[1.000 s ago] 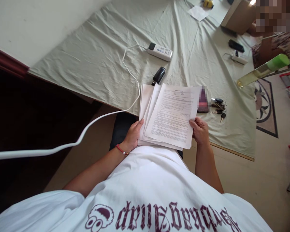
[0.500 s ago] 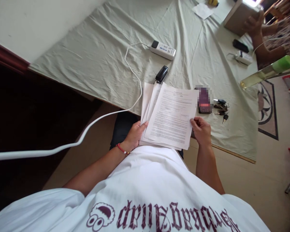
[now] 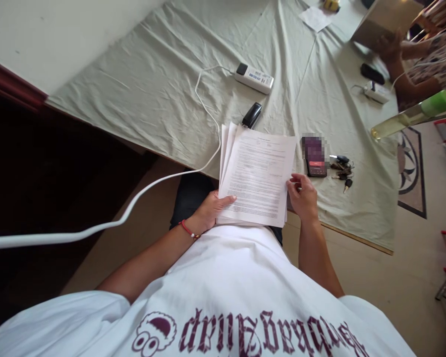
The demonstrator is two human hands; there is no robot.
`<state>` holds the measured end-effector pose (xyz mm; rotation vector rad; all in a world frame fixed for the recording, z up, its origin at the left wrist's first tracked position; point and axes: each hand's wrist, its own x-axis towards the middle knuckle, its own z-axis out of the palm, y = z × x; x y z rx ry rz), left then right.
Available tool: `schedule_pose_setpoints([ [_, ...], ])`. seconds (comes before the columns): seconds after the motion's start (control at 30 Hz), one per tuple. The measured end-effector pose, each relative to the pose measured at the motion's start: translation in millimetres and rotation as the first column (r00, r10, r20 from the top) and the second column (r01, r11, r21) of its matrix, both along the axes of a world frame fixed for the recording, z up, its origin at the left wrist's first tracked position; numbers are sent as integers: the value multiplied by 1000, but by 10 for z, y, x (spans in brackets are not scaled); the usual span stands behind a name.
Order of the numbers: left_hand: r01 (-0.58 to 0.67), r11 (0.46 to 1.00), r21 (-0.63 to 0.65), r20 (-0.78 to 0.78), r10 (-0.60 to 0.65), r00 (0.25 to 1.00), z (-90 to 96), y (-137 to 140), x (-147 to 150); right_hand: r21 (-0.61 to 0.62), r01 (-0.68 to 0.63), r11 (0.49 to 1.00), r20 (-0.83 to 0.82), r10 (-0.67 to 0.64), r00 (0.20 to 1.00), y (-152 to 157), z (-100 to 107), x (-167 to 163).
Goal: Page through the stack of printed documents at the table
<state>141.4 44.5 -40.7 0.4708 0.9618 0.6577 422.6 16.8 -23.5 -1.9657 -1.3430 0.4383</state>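
A stack of printed paper sheets [image 3: 256, 178] rests against the table's near edge and my lap, its layers slightly fanned at the upper left. My left hand [image 3: 211, 207] grips the lower left side, thumb on top of the front page and fingers underneath. At the right edge of the stack, my right hand [image 3: 303, 196] has its curled thumb and index finger pinched at the paper's margin. Just beyond the top of the pages lies a black stapler [image 3: 251, 115], its near end close to the sheets.
A white power strip [image 3: 254, 78] with its white cable [image 3: 134, 198] lies on the cloth-covered table [image 3: 163, 89]. To the right are a phone [image 3: 315, 156], keys [image 3: 344, 171] and a green-capped bottle [image 3: 412, 115]. Another person's hand [image 3: 390, 49] holds a box-like object [image 3: 382, 22].
The top sheet has shifted left and now lies more squarely over the stack. My right hand moved left with it, and my left thumb now presses on that page.
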Motion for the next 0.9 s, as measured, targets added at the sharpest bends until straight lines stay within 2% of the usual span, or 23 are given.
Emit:
schedule_pose_setpoints([
  [0.1,55,994,-92,106,-45,993,89,20,-12,-56,25,998,-82,-30,996,-53,48,41],
  [0.2,128,982,-141,210,-96,973,152,32,-20,-123,-6,992,-341,-37,939,-126,136,54],
  [0.23,154,978,-142,235,-117,965,161,31,-22,-148,-25,989,-469,-48,882,-149,168,46],
  [0.3,218,968,-126,267,-178,947,166,18,-25,-202,-60,978,-697,-101,710,-183,227,16],
  [0.37,289,953,-91,262,-257,930,164,-3,-28,-243,-77,967,-816,-161,555,-196,272,-14],
  [0.47,354,935,-9,171,-347,922,172,-20,-28,-245,-83,966,-873,-182,452,-181,306,-30],
  [0.57,302,948,100,87,-311,947,203,18,-18,-228,-109,967,-888,-161,431,-159,326,-8],
  [0.7,109,964,241,19,-117,993,305,141,38,-187,-147,971,-895,-107,432,-144,396,41],
  [0.8,32,950,310,13,-37,999,461,248,134,-144,-137,980,-877,-63,476,-89,475,93],
  [0.9,14,922,388,22,-25,999,676,411,255,-45,-95,994,-839,13,544,47,579,169],
])
